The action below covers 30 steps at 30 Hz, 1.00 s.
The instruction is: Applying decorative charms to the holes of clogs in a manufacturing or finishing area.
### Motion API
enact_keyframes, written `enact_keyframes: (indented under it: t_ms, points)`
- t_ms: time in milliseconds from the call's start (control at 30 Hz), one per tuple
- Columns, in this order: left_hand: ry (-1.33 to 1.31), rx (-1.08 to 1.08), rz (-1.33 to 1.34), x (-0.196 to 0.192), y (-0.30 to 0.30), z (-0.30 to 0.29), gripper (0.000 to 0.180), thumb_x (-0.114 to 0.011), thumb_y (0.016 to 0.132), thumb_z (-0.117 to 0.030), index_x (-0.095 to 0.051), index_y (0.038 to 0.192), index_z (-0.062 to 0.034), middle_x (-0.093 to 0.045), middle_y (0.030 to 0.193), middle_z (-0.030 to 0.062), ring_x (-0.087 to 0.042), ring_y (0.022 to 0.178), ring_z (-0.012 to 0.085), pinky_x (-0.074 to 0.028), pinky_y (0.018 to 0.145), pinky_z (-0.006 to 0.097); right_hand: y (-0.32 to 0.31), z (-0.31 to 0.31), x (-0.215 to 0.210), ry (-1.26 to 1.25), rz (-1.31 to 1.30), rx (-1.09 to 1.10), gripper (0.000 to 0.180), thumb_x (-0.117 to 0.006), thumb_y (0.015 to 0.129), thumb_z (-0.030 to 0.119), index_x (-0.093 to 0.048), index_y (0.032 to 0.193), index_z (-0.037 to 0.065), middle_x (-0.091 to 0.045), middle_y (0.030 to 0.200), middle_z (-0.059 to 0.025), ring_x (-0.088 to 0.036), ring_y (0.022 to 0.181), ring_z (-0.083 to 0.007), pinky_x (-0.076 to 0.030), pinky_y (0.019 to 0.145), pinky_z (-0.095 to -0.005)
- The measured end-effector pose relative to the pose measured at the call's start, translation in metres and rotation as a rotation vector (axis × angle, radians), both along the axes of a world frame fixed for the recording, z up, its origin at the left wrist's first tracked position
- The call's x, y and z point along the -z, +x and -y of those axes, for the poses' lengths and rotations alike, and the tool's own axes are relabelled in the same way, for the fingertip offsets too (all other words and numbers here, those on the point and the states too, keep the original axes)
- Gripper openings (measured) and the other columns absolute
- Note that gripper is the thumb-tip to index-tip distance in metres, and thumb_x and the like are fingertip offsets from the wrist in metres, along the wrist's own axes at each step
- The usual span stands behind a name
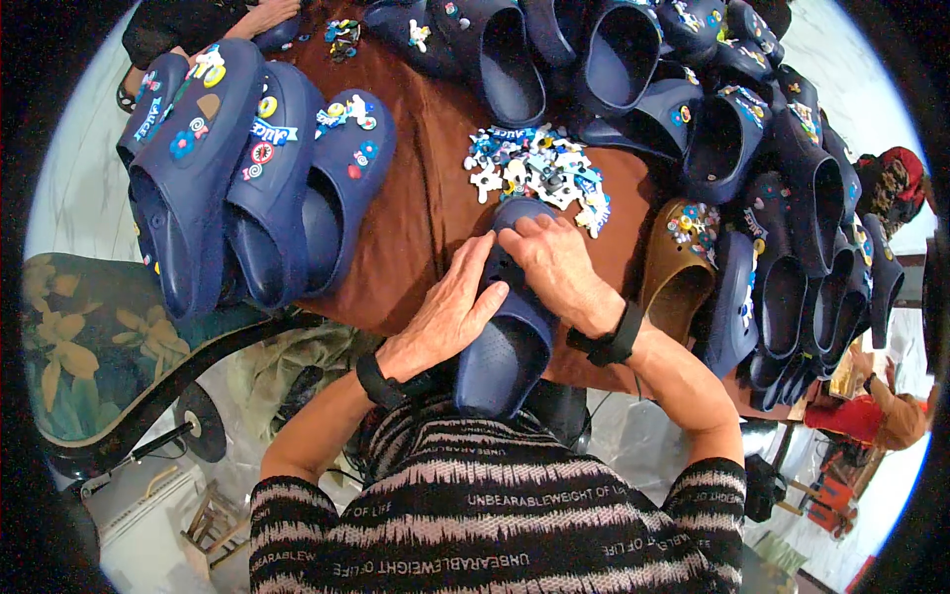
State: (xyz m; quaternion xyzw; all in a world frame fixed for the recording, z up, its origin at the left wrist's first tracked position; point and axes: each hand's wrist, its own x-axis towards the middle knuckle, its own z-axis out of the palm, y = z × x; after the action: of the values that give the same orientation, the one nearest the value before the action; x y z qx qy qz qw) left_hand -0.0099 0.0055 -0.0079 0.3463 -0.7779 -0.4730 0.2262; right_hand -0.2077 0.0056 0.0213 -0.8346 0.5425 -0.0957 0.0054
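A navy blue clog (505,361) points away from me, its heel near my striped shirt and its toe at the edge of the cloth. My left hand (440,315) holds the clog's left side, with its fingers laid along the upper and its thumb across it. On top of the toe, my right hand (556,265) is closed with bent fingers. Whatever those fingers hold is hidden beneath them. Just beyond the toe lies a loose pile of small shoe charms (544,170) in white, blue, black and yellow.
A brown cloth (411,233) covers the table. Decorated navy clogs (193,168) stand at the left, and many more (811,188) crowd the far and right sides. One brown clog (678,262) is at right. Another person's hand (267,15) shows at the far left.
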Motion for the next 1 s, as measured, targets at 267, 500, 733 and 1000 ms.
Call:
enact_keyframes:
  t_ms: [267,500,733,1000]
  points:
    - [-0.006,0.004,0.002,-0.001,-0.001,0.003,0.069,-0.050,0.104,-0.033,-0.022,0.154,0.0062,-0.029,0.157,0.0274,-0.028,0.148,0.0380,-0.025,0.121,0.042,-0.010,0.010,0.007,0.227,0.270,0.162,0.015,-0.063,0.088,0.021,-0.061,0.095,0.008,-0.068,0.087,-0.0151,-0.068,0.085,-0.0360,-0.052,0.073,-0.0491]
    - [0.019,0.000,0.013,0.002,0.003,0.000,0.071,-0.048,0.104,-0.036,-0.021,0.154,0.0068,-0.027,0.158,0.0279,-0.027,0.149,0.0377,-0.023,0.122,0.042,-0.024,0.037,-0.016,0.461,0.190,0.164,0.037,-0.073,0.085,0.035,-0.061,0.096,0.003,-0.071,0.090,-0.0185,-0.069,0.090,-0.0396,-0.053,0.073,-0.0492]
    - [-0.023,0.009,0.014,0.006,-0.002,0.003,0.069,-0.050,0.103,-0.032,-0.022,0.154,0.0063,-0.028,0.157,0.0277,-0.027,0.149,0.0373,-0.023,0.121,0.042,-0.019,0.049,-0.004,0.368,-0.064,0.072,0.046,-0.078,0.079,0.041,-0.064,0.096,0.000,-0.072,0.088,-0.0198,-0.070,0.088,-0.0395,-0.055,0.074,-0.0478]
    - [0.014,0.018,-0.044,-0.002,-0.001,0.002,0.066,-0.051,0.103,-0.030,-0.026,0.152,0.0050,-0.033,0.154,0.0269,-0.032,0.146,0.0376,-0.026,0.120,0.042,-0.060,0.048,-0.003,0.625,0.586,0.090,0.033,-0.079,0.083,0.033,-0.066,0.092,0.004,-0.068,0.079,-0.0145,-0.067,0.078,-0.0308,-0.050,0.066,-0.0417]
